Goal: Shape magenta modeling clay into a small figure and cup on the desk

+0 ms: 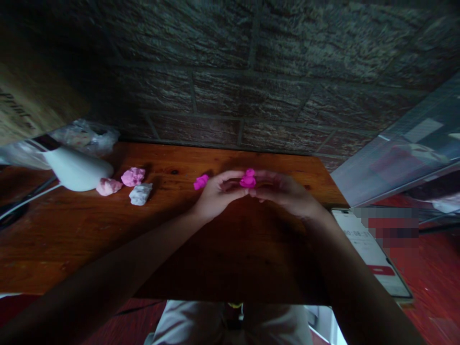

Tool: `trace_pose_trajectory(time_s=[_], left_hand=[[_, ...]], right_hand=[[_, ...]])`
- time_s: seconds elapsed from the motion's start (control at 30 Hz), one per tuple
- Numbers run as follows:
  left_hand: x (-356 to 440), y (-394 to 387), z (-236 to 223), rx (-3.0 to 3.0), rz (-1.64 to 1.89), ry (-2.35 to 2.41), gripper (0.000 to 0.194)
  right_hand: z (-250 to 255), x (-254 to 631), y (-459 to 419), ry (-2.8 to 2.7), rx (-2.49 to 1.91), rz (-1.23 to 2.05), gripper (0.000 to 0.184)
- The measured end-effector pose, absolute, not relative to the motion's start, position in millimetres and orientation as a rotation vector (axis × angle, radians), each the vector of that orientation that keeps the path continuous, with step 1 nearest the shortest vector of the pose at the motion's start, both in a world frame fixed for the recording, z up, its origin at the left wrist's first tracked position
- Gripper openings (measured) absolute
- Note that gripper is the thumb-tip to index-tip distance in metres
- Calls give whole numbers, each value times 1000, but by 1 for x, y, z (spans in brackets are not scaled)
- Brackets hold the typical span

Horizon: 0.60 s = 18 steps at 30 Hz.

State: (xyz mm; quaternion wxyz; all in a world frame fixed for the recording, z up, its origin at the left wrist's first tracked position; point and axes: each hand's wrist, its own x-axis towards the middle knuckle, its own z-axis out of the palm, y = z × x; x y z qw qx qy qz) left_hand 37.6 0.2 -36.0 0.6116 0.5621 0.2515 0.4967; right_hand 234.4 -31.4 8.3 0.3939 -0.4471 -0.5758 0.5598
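Between the fingertips of both hands is a small bright pink lump of modelling clay (247,179), with a smaller round bit on top of a wider base. My left hand (219,190) pinches it from the left, and my right hand (283,189) grips it from the right. Both hands are held over the wooden table (230,258). Just left of my left hand lies another bright pink clay piece (201,181). Farther left sit a pale pink clay lump (132,176), a peach-pink lump (109,186) and a white lump (141,194).
A white lamp-like object (77,167) with a cable stands at the left, with a crumpled plastic bag (88,136) behind it. A phone (370,254) lies at the table's right edge. A stone-patterned wall (215,91) closes off the back.
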Motion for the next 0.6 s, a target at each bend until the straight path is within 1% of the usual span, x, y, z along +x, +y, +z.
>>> trace_pose_trajectory(time_s=[0.1, 0.23, 0.47, 0.6], left_hand=[[37, 1, -37, 1353, 1152, 622, 38], [39, 0, -38, 1398, 1136, 629, 40], [42, -3, -40, 1395, 1101, 548, 52], [41, -3, -43, 1366, 1072, 572, 57]], right_hand=[[4, 232, -30, -1411, -1145, 1438, 44], [-3, 229, -28, -1362, -1173, 1387, 44], [-11, 231, -23, -1401, -1161, 1243, 41], [-17, 243, -15, -1403, -1224, 1170, 45]])
